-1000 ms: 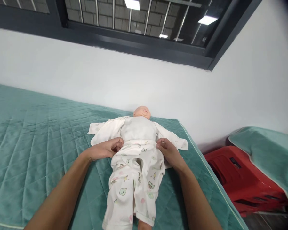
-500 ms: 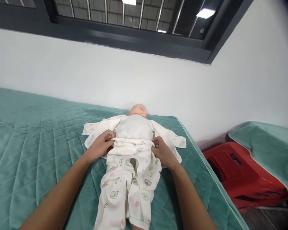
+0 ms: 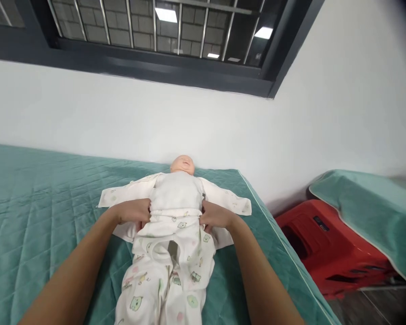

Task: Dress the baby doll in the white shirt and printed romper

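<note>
A baby doll lies on its back, its head toward the wall. Its white trousers, printed with small green and pink animals, reach up to the waist over a pale undershirt. A white jacket lies spread open beneath the doll, sleeves out to both sides. At the left side of the waistband, my left hand has its fingers curled closed on the trousers. My right hand grips the opposite side of the waistband, also closed. The fingertips of both hands are partly hidden by cloth.
A green quilted cover spreads under the doll, its edge running down to the right. Beyond that edge stands a red plastic stool or chair, partly under another green cloth. A white wall and a barred window are behind.
Both hands have shifted up along the doll's sides with the waistband, which sits closer to the chest. The wrists are bent more inward. The whole view has moved slightly.
</note>
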`<state>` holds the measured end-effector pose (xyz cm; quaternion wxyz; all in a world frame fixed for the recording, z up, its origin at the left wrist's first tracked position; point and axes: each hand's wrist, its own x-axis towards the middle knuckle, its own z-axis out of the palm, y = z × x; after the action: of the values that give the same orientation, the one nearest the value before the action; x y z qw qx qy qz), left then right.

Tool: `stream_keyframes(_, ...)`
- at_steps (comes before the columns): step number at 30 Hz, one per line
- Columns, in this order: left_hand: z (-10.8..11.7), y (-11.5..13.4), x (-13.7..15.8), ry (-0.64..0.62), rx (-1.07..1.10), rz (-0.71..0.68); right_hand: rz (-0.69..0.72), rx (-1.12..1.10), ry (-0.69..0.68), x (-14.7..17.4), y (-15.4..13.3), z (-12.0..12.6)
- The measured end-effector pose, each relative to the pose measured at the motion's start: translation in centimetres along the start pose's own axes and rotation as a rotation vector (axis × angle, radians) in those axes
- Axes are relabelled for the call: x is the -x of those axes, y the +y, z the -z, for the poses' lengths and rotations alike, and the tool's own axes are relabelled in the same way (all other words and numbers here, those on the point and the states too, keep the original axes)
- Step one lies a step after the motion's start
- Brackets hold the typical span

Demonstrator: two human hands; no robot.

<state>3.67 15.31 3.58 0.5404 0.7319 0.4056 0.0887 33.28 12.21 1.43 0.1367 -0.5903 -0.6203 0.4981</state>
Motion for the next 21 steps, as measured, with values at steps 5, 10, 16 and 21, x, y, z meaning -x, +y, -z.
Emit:
stream_keyframes(5, -0.2, -0.9, 0.1, -0.02, 0.012, -0.059, 0.09, -0.077, -0.003, 0.5, 0.0, 0.3)
stream_keyframes(10, -0.8, -0.3, 0.3, 0.07, 0.067, -0.031, 0.184, -0.202, -0.002, 1.9, -1.1, 0.6)
stream_keyframes(16, -1.5, 0.1, 0.6, 0.168, 0.244, -0.145, 0.204, -0.357, 0.029, 2.0, -0.7, 0.0)
stream_keyframes(21, -1.7, -0.3, 0.6, 0.253, 0.347, -0.134, 0.243, -0.395, 0.052, 1.8, -0.5, -0.5)
